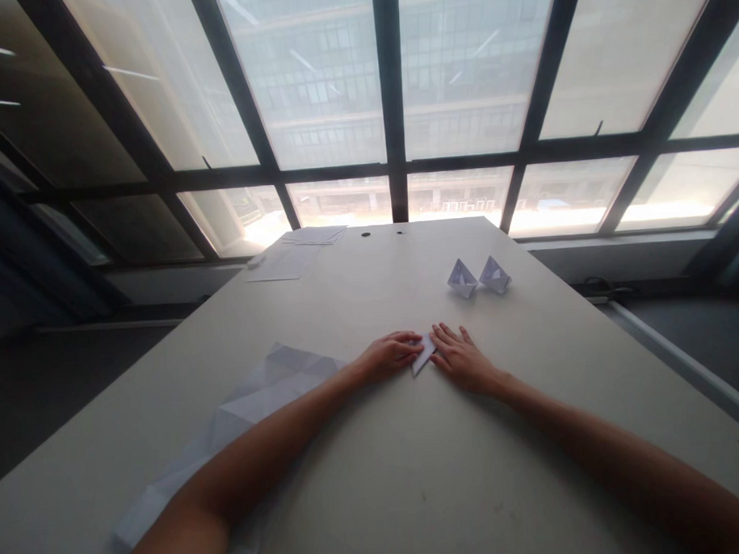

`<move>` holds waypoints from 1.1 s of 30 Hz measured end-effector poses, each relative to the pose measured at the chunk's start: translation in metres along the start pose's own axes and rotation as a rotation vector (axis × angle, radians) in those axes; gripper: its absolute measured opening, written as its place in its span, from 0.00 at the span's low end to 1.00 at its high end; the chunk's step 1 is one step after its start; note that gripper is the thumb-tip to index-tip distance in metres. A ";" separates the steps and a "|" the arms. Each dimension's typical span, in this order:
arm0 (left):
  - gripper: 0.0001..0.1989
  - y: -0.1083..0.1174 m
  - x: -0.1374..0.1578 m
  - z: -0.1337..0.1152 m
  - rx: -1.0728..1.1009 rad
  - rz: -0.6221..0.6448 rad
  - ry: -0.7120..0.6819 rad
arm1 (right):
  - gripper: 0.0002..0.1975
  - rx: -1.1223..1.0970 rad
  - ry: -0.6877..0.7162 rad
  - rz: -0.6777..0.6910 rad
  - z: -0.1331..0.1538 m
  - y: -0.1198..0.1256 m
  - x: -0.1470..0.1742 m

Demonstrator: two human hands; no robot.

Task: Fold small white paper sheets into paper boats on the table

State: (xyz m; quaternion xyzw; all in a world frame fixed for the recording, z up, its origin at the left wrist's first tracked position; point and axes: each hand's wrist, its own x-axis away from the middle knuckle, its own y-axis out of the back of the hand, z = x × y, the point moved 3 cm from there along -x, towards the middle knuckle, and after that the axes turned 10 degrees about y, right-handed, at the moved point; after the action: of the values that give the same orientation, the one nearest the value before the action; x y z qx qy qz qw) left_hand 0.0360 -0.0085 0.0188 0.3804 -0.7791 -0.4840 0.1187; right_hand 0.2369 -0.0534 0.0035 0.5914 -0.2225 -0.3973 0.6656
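Both hands lie on the pale table [376,471], meeting over a small folded piece of white paper [421,355] near its middle. The left hand [389,355] has its fingers curled, the tips resting on the paper's left edge; the right hand [463,356] lies flat with fingers spread and nearly straight, pressing down on the paper's right side, so neither hand grips it. Beyond the right hand, well apart from it, two folded paper boats [479,278] stand upright side by side, just touching. Under and beside the left forearm lies a large creased white sheet [258,394]. At the table's far left edge a few flat sheets of paper [296,251] lie stacked loosely. No containers are in view.
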 end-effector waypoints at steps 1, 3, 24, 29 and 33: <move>0.15 0.001 0.000 0.000 -0.017 -0.007 -0.005 | 0.31 -0.008 0.033 0.004 0.004 0.000 0.001; 0.15 0.002 0.000 -0.001 -0.065 -0.032 -0.024 | 0.31 -0.029 0.092 0.013 0.011 0.002 0.004; 0.12 0.003 0.000 0.009 -0.212 -0.102 0.001 | 0.30 -0.140 0.315 0.128 0.034 0.012 0.011; 0.13 0.000 -0.001 0.014 -0.208 -0.126 -0.005 | 0.36 -0.102 0.273 0.080 0.030 0.003 0.010; 0.12 0.001 -0.001 0.011 -0.195 -0.145 0.005 | 0.36 -0.068 0.188 0.044 0.022 0.000 0.006</move>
State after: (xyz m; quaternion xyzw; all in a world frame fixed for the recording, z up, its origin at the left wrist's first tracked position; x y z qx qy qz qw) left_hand 0.0302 -0.0003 0.0143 0.4233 -0.6985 -0.5640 0.1219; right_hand 0.2242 -0.0717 0.0066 0.5982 -0.1583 -0.3327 0.7116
